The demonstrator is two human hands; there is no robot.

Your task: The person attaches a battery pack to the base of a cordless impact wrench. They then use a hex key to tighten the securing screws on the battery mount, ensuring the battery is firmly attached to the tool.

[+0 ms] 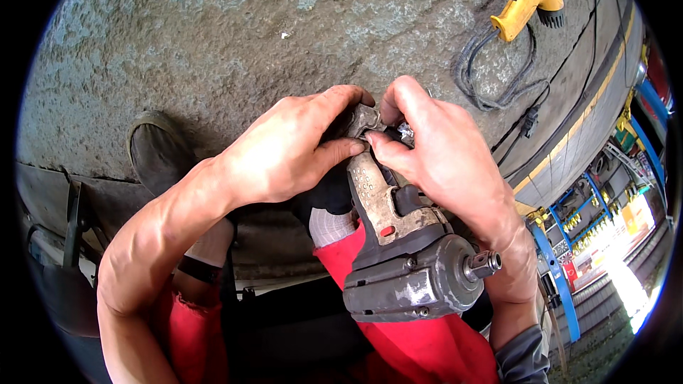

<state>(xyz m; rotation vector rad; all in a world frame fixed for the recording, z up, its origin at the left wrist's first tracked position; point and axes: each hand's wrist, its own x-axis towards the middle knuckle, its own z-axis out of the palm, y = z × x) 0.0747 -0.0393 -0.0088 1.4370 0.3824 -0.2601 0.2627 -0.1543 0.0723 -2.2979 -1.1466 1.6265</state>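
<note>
A worn cordless impact wrench (405,281) lies upside down over my lap, its square drive pointing right and its handle pointing away from me. Grime covers the pale handle, which has a small red button near the trigger. My left hand (281,149) is closed on the foot of the handle, thumb and fingers pinching its dirty end. From the other side, my right hand (448,146) grips the same end with thumb and bent fingers. Between the hands shows a small shiny, crumpled-looking bit (405,131), too small to name. My fingers partly hide the handle's foot.
A yellow corded power tool (530,0) lies on the rough concrete floor (235,35) at the far right, its black cord (491,103) looped nearby. My dark shoe (158,153) rests at the left. Blue shelving (594,199) with assorted parts stands at the right.
</note>
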